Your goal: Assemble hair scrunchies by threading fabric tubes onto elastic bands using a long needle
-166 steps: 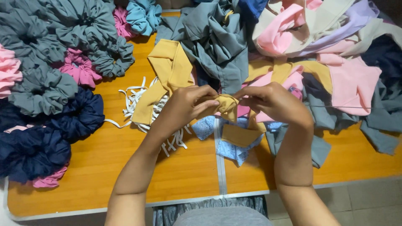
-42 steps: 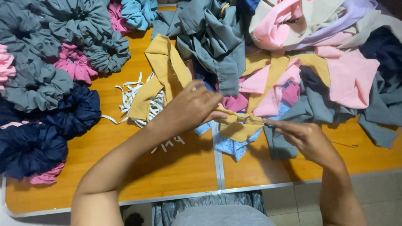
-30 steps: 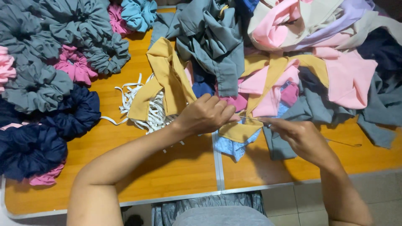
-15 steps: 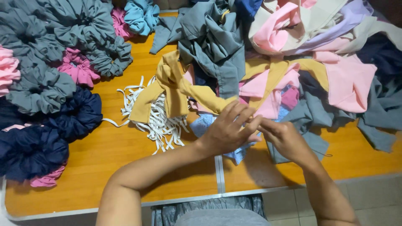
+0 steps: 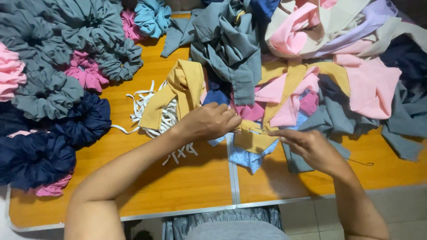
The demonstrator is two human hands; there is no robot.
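Your left hand point(image 5: 209, 122) is bunching the mustard fabric tube point(image 5: 251, 135), fingers clamped; your right hand point(image 5: 311, 149) is pinching, seemingly, something threaded through it.

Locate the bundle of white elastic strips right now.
Head view: the white elastic strips lie left of centre on the wooden table, partly under the mustard fabric strip, beside the left hand.

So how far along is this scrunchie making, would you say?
A good heap of finished scrunchies in grey, navy and pink sits at the table's left. In hand now: the left hand and right hand work a mustard fabric strip. Still left, it seems: loose fabric pieces and white elastic bits.
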